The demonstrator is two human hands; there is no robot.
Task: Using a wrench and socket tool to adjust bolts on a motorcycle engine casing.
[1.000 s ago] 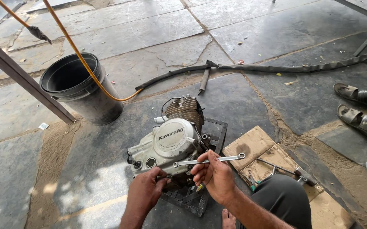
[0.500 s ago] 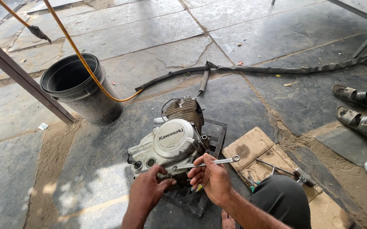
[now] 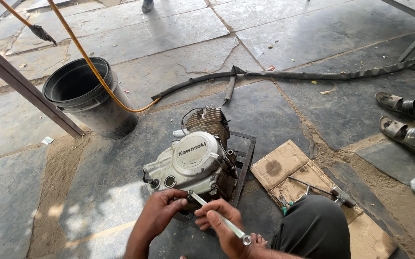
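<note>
Gripping a wrench (image 3: 219, 218), the right hand (image 3: 224, 225) closed fingers; left hand (image 3: 162, 211) pinched its tip at the engine's (image 3: 195, 163) six o'clock.

Both hands (image 3: 193, 218), spanner (image 3: 219, 218) at engine (image 3: 193, 160)

Grey metal motorcycle engine (image 3: 195, 163) sits on a dark flat metal tray (image 3: 244, 158), centre floor. Black plastic bucket (image 3: 86, 96) behind-left; flattened brown cardboard sheet (image 3: 284, 165) just right of tray. Pair of worn sandals (image 3: 404, 120) far right.
</note>
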